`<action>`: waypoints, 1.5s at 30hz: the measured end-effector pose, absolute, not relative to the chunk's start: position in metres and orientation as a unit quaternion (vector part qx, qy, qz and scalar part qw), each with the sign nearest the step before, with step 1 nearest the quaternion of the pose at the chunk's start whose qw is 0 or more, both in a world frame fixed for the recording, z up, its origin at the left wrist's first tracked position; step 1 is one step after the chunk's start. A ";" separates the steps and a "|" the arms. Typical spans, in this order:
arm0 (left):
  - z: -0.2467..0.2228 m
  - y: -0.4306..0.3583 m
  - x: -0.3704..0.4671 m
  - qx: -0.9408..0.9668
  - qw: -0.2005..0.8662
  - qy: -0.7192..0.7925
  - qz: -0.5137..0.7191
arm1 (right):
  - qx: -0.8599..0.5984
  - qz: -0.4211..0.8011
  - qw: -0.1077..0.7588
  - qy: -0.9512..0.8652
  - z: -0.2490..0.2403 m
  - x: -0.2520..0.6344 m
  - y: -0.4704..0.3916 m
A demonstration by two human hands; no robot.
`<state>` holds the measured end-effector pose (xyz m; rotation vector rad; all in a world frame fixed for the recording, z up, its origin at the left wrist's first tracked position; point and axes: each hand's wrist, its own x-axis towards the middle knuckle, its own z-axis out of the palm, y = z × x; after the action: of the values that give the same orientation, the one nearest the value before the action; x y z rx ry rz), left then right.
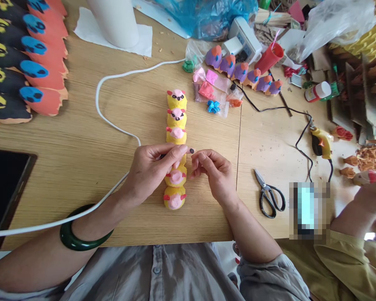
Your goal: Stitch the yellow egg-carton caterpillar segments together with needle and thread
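Note:
A row of small yellow clay figures (176,100) with pink faces and red ears runs away from me on the wooden table. The farthest two have black marks on their faces; nearer ones have plain pink faces. My left hand (156,165) is closed above the middle of the row, hiding part of it, with a tiny black clay bit (191,151) at its fingertips. A little more black shows under those fingers. Just right of the row, my right hand (214,171) has its fingers curled together close to the bit; anything inside them is hidden.
Scissors (266,194) lie to the right, near a blurred phone (306,209) and another person's arm (351,213). Clay packets (208,90) and purple figures (240,71) sit farther back. A white cable (105,119) crosses the left side, near a dark tablet (8,188).

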<state>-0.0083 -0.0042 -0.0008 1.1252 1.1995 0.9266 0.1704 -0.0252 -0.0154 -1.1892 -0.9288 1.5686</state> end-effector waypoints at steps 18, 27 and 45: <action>-0.002 -0.003 -0.009 0.495 0.572 0.520 0.398 | -0.489 0.629 0.456 -0.397 -0.013 0.170 -0.025; 0.001 -0.002 -0.009 0.513 0.556 0.524 0.392 | -0.495 0.628 0.447 -0.401 -0.014 0.170 -0.026; 0.000 -0.006 -0.007 0.650 0.402 0.462 0.450 | -0.423 0.716 0.466 -0.301 -0.016 0.168 -0.026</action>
<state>-0.0067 -0.0064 -0.0004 1.6428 1.1675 1.1367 0.1679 -0.0263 -0.0158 -1.0393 -0.7385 1.7572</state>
